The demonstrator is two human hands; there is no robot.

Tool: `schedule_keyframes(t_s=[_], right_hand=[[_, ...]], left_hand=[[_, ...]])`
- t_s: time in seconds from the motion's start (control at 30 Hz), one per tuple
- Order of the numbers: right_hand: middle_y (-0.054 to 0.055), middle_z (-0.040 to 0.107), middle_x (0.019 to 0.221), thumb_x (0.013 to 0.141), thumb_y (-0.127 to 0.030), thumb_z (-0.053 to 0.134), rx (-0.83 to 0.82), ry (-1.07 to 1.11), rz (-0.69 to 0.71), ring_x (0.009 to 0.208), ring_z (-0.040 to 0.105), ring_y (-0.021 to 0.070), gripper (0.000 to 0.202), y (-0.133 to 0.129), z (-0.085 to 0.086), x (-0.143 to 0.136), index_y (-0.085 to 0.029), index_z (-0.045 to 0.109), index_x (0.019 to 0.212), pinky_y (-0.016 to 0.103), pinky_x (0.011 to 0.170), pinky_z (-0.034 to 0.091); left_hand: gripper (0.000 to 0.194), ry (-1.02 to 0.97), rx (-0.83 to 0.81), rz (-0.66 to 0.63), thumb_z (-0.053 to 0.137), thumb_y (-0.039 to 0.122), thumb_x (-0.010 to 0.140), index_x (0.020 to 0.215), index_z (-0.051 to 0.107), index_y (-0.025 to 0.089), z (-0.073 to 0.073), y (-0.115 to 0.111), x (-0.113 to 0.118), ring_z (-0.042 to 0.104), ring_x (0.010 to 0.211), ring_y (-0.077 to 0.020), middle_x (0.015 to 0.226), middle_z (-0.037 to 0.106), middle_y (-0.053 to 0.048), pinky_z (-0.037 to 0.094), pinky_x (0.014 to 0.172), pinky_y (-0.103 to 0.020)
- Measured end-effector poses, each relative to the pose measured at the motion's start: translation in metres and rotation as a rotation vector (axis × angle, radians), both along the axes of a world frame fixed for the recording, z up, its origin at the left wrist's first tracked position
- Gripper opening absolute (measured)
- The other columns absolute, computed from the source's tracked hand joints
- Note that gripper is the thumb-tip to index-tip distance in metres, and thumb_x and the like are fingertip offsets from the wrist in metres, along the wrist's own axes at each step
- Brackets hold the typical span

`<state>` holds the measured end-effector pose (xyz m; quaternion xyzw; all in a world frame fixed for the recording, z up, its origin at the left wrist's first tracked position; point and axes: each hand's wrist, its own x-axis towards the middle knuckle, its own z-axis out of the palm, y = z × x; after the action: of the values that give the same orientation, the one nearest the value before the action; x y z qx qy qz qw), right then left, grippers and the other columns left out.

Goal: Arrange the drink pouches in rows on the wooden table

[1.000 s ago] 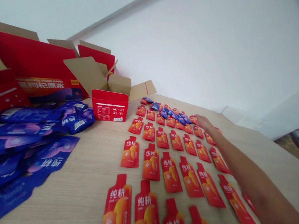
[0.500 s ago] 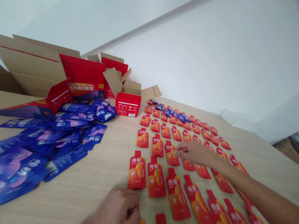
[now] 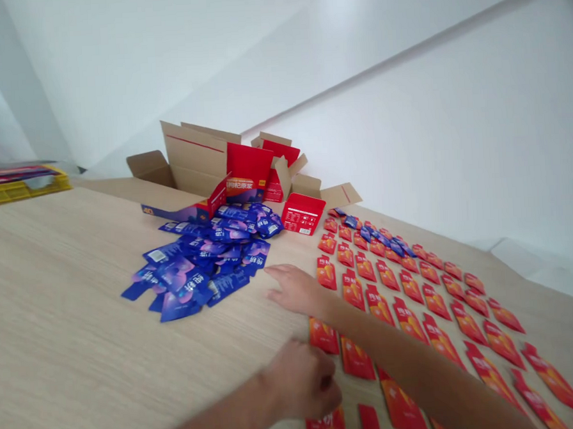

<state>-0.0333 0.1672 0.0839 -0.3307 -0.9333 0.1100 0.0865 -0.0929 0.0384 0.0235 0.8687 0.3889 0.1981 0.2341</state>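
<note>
My right hand (image 3: 297, 291) reaches across to the left, thumb and forefinger apart with nothing visible between them. Its fingertips are just short of the near right edge of a heap of blue pouches (image 3: 181, 277). Closer to me, my left hand (image 3: 302, 380) is curled into a fist over the left edge of the rows of red-orange pouches (image 3: 356, 358); what its fingers hold, if anything, is hidden. Several blue pouches (image 3: 381, 235) lie on top of the far rows of red-orange ones. My right forearm covers part of the rows.
Behind the heap stands an open cardboard carton (image 3: 192, 155) with red and blue printed sides. A smaller red box (image 3: 303, 215) with raised flaps is at its right. A yellow crate (image 3: 26, 186) sits at the far left of the wooden table (image 3: 71, 315), and a white wall rises behind.
The view has swung left, bringing the yellow crate into sight. My right hand has left the red-orange pouches and moved left towards the blue heap. My left hand stays curled near the rows.
</note>
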Motion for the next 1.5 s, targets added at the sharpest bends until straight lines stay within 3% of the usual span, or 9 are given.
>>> schedule_keyframes(t_s=[0.2, 0.33, 0.4, 0.57, 0.8, 1.03, 1.2, 1.33, 1.5], right_hand=[[0.02, 0.059, 0.153, 0.106, -0.055, 0.058, 0.071, 0.069, -0.089, 0.144, 0.052, 0.0314, 0.059, 0.052, -0.027, -0.064, -0.012, 0.061, 0.146, 0.046, 0.123, 0.037], [0.021, 0.065, 0.137, 0.092, -0.079, 0.063, 0.062, 0.056, -0.187, 0.13, 0.059, 0.0353, 0.077, 0.062, -0.03, -0.078, -0.013, 0.067, 0.132, 0.049, 0.114, 0.043], [0.021, 0.064, 0.135, 0.084, -0.082, 0.071, 0.058, 0.032, -0.195, 0.128, 0.058, 0.0367, 0.084, 0.065, -0.028, -0.081, -0.013, 0.066, 0.131, 0.05, 0.112, 0.044], [0.018, 0.068, 0.131, 0.084, -0.053, 0.084, -0.002, -0.039, -0.148, 0.116, 0.066, 0.0312, 0.062, 0.074, -0.017, -0.078, -0.013, 0.067, 0.129, 0.04, 0.102, 0.05], [0.021, 0.074, 0.125, 0.085, -0.03, 0.072, 0.066, -0.03, -0.133, 0.113, 0.071, 0.0339, 0.045, 0.067, -0.018, -0.075, -0.009, 0.071, 0.125, 0.04, 0.098, 0.054], [0.017, 0.073, 0.136, 0.091, -0.01, 0.058, 0.095, 0.012, -0.177, 0.124, 0.07, 0.0288, 0.053, 0.072, -0.013, -0.046, -0.013, 0.065, 0.143, 0.037, 0.108, 0.05], [0.014, 0.071, 0.141, 0.088, 0.002, 0.053, 0.123, 0.077, -0.223, 0.13, 0.066, 0.0238, 0.06, 0.082, -0.001, -0.017, -0.014, 0.066, 0.144, 0.034, 0.115, 0.047], [0.007, 0.08, 0.121, 0.087, 0.002, 0.054, 0.121, 0.112, -0.165, 0.118, 0.072, 0.0219, 0.047, 0.073, 0.024, 0.016, -0.021, 0.081, 0.118, 0.034, 0.112, 0.05], [0.002, 0.081, 0.099, 0.081, 0.001, 0.053, 0.063, 0.28, -0.002, 0.103, 0.075, 0.0206, 0.043, 0.034, 0.062, 0.074, -0.026, 0.085, 0.089, 0.038, 0.106, 0.054]], left_hand=[[0.024, 0.079, -0.009, 0.005, 0.067, 0.032, 0.075, 0.065, 0.05, 0.02, 0.001, 0.002, 0.001, 0.068, 0.061, -0.0222, 0.07, 0.072, -0.004, 0.028, 0.049, -0.032], [0.022, 0.105, -0.027, 0.006, 0.069, 0.036, 0.079, 0.068, 0.058, 0.02, -0.004, 0.005, 0.002, 0.072, 0.065, -0.0251, 0.072, 0.074, -0.005, 0.03, 0.049, -0.032], [0.021, 0.109, -0.028, 0.004, 0.068, 0.037, 0.081, 0.07, 0.061, 0.02, -0.005, 0.005, 0.002, 0.073, 0.066, -0.0251, 0.073, 0.074, -0.005, 0.031, 0.05, -0.031], [0.022, 0.117, -0.02, 0.005, 0.066, 0.037, 0.081, 0.07, 0.06, 0.019, 0.0, 0.004, 0.002, 0.074, 0.069, -0.0268, 0.075, 0.075, -0.006, 0.032, 0.05, -0.031], [0.024, 0.108, -0.021, -0.003, 0.065, 0.033, 0.078, 0.065, 0.051, 0.019, 0.006, 0.004, -0.001, 0.073, 0.066, -0.0258, 0.072, 0.073, -0.005, 0.029, 0.049, -0.031], [0.025, 0.031, -0.01, -0.004, 0.064, 0.03, 0.075, 0.064, 0.046, 0.019, 0.0, 0.003, -0.001, 0.07, 0.061, -0.0249, 0.068, 0.07, -0.005, 0.022, 0.05, -0.033], [0.024, -0.119, -0.028, 0.024, 0.063, 0.027, 0.07, 0.06, 0.042, 0.02, -0.004, 0.002, -0.001, 0.043, 0.048, -0.0171, 0.054, 0.051, -0.001, 0.016, 0.051, -0.034], [0.026, -0.3, -0.105, 0.066, 0.062, 0.024, 0.069, 0.058, 0.039, 0.019, -0.008, 0.006, -0.001, 0.022, 0.049, -0.0136, 0.053, 0.033, 0.003, 0.014, 0.053, -0.034], [0.03, -0.683, -0.329, 0.232, 0.047, 0.036, 0.09, 0.064, 0.041, 0.021, -0.011, 0.024, -0.005, 0.042, 0.059, -0.0163, 0.061, 0.043, 0.001, 0.027, 0.057, -0.031]])
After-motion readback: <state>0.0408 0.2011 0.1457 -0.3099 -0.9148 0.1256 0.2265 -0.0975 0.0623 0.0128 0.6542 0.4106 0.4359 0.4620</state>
